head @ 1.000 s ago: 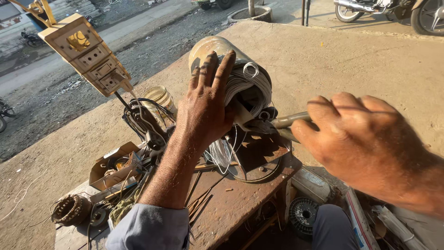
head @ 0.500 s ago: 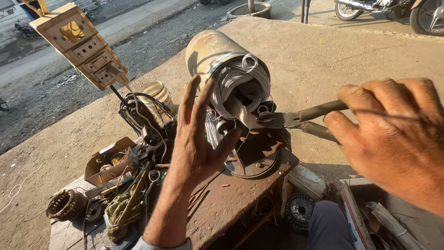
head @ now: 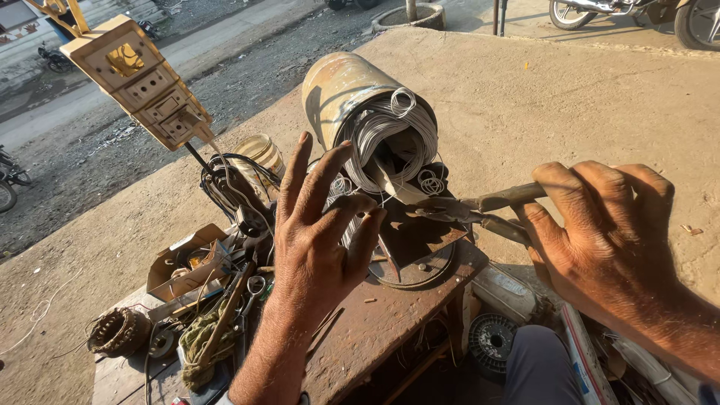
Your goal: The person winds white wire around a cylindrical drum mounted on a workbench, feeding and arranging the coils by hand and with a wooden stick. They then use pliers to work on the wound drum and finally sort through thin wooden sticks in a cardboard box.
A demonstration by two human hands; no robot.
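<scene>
Left hand point(head: 319, 232) hovers open, fingers spread, just before the stator point(head: 360, 112), which lies on its side on the bench point(head: 375, 330). Its wire coils point(head: 390, 142) look stiff and springy, the steel shell heavy; best gripped by the shell. Right hand point(head: 607, 240) is closed round the pliers point(head: 480, 210), nose at the windings.

The left hand point(head: 319, 240) hides the lower coil wires point(head: 390, 139). The pliers' point(head: 480, 210) handle ends vanish inside the right hand point(head: 600, 232). Motorbikes point(head: 637, 13) are cut off at the top edge. The clutter point(head: 195, 300) beside the bench blurs together.
</scene>
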